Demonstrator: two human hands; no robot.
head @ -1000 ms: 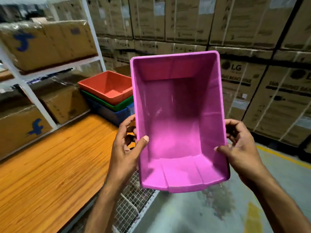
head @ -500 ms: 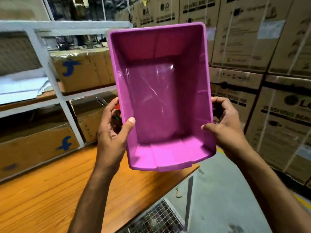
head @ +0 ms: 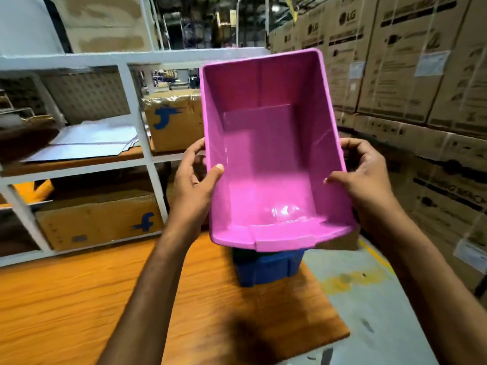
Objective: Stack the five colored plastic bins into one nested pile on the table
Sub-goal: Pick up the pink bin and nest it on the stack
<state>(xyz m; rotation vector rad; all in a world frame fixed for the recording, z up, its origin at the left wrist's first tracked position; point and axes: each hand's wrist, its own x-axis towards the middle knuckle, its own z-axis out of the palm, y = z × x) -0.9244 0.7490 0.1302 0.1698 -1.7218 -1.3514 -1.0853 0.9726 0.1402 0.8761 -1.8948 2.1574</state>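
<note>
I hold a pink plastic bin (head: 274, 164) in the air with both hands, its open side tilted toward me. My left hand (head: 196, 185) grips its left wall, thumb inside the rim. My right hand (head: 365, 180) grips its right wall the same way. Just below the pink bin's front lip, a blue bin (head: 266, 267) stands on the wooden table (head: 105, 299), with a thin green edge (head: 243, 252) showing on top of it. The pink bin hides the rest of that pile.
A white metal shelf rack (head: 137, 122) with cardboard boxes (head: 100, 222) stands behind the table. Stacked large cartons (head: 411, 75) line the right side. The table's right edge drops to a grey concrete floor (head: 374, 306).
The view has swung, and the pink bin now sits right of centre, directly above the blue bin, which was hidden half a second ago. Both hands keep their grip.
</note>
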